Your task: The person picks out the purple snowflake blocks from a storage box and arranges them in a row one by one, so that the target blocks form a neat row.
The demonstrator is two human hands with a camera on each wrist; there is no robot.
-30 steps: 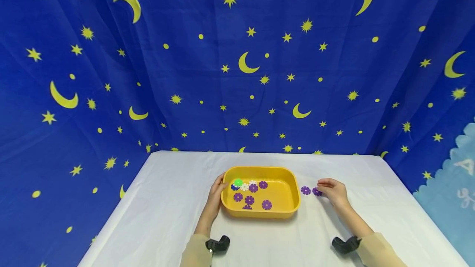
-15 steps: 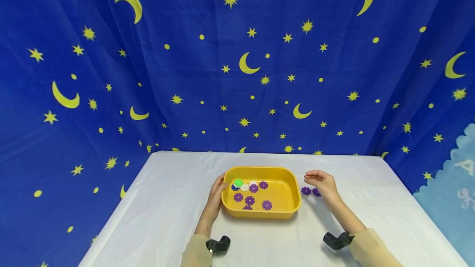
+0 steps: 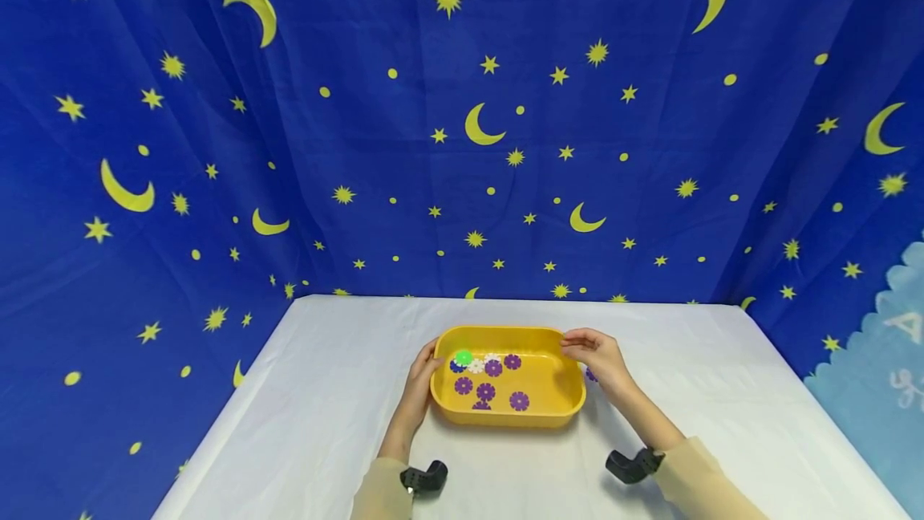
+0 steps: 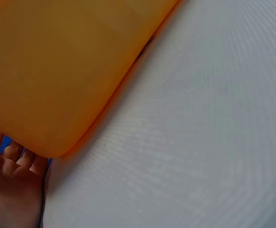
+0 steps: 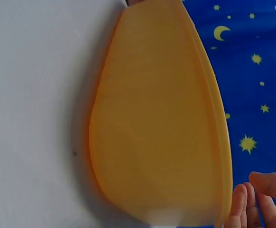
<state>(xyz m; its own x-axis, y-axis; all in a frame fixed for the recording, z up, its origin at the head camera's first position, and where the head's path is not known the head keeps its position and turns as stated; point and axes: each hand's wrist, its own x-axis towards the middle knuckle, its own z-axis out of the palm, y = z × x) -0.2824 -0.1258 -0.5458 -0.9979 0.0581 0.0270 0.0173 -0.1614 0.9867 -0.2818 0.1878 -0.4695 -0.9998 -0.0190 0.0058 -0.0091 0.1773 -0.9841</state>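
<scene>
A yellow plastic tray [image 3: 505,419] stands on the table. My left hand [image 3: 417,383] grips its left end, thumb over the rim and fingers along the outer wall. Inside lie several purple snowflake discs [image 3: 519,401], a green disc [image 3: 464,358], a blue disc [image 3: 458,367] and white discs [image 3: 475,366]. At the tray's right end is my right hand [image 3: 602,361], its fingertips at the rim in the head view. In the right wrist view, thumb and fingers [image 5: 242,204] stand slightly apart with nothing visible between them. A purple disc [image 3: 592,375] on the table is partly hidden beneath that hand.
White cloth [image 3: 346,392] covers the table. A blue curtain [image 3: 404,159] with yellow moons and stars hangs behind and at the sides. Each wrist wears a black camera, such as the right wrist's camera [image 3: 634,465].
My right hand has moved left, from the purple discs on the table to the tray's right rim. Those discs remain on the table, now mostly covered. My left hand keeps its place.
</scene>
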